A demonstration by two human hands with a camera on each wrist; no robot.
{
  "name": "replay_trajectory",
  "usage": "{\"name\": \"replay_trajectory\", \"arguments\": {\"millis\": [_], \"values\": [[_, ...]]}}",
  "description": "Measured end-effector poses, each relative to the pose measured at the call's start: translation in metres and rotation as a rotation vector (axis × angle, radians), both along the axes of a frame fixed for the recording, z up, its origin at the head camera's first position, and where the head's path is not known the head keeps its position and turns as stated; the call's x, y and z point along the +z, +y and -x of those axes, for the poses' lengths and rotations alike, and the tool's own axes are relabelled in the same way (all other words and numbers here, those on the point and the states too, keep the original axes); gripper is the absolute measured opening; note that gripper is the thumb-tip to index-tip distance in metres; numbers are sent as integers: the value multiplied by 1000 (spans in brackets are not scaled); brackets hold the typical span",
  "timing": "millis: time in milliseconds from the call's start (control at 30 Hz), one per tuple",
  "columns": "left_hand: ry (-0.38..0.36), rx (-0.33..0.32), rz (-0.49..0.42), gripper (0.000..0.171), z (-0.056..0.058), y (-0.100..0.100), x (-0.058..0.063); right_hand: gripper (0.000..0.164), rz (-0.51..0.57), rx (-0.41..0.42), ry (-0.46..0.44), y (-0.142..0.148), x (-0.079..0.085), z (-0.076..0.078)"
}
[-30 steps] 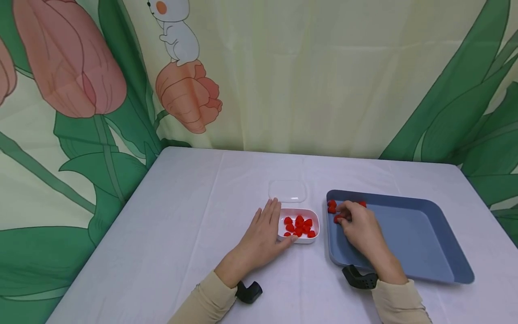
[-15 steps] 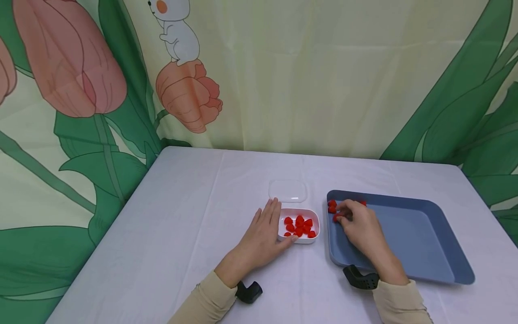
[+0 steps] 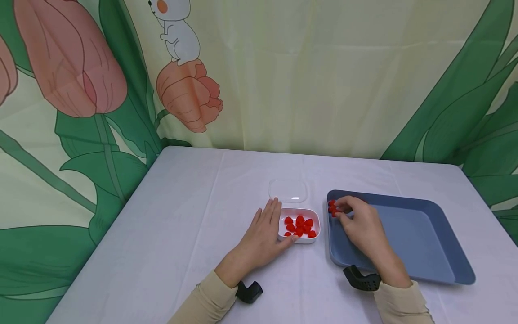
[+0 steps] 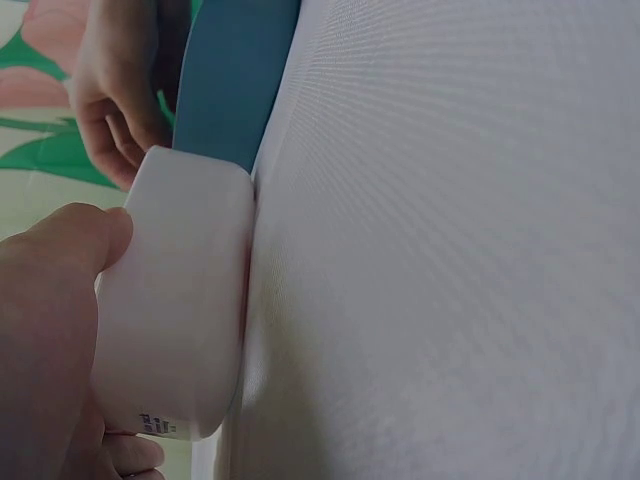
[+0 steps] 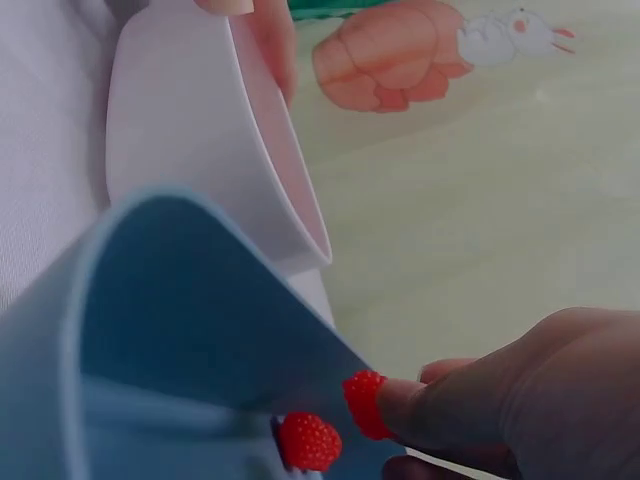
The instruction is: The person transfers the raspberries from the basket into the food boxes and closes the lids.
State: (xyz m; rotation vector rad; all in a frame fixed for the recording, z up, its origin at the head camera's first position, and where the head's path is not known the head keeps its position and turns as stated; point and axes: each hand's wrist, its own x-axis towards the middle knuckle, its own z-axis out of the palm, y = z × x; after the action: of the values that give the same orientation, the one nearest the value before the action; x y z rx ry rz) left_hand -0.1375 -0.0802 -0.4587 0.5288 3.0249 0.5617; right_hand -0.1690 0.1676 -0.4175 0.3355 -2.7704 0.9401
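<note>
A small white box (image 3: 298, 240) holds several red raspberries (image 3: 299, 221). My left hand (image 3: 259, 238) lies against it, straight fingers along its left side and thumb at the near rim; in the left wrist view the thumb (image 4: 95, 235) presses the rim. My right hand (image 3: 362, 229) reaches into the blue tray (image 3: 404, 238) near its far left corner. Between its thumb and fingers it pinches a raspberry (image 5: 367, 403), seen in the right wrist view. Another raspberry (image 5: 308, 442) lies close by in the tray.
A clear plastic lid (image 3: 288, 191) lies behind the box. The tray's raised wall (image 5: 75, 330) stands between the box and the right hand. White cloth (image 3: 162, 252) covers the table, and a printed curtain (image 3: 299, 81) hangs behind it.
My right hand has shifted slightly up, and the raspberry at its fingertips is now closer to those in the corner. A raspberry farther right has gone behind that hand. The left hand stays put.
</note>
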Motion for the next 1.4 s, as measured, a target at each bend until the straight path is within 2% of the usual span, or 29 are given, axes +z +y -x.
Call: {"name": "replay_trajectory", "arguments": {"millis": [300,933,1400], "values": [[-3,2,-8,94,0,1,0,20,22,34,21,-6,3,-4],[-11,13,-21,94,0,2,1,20,28,43,98,-8,6,-5],[-25,18,-14,95,0,2,2,25,36,61,40,-13,4,-7]]}}
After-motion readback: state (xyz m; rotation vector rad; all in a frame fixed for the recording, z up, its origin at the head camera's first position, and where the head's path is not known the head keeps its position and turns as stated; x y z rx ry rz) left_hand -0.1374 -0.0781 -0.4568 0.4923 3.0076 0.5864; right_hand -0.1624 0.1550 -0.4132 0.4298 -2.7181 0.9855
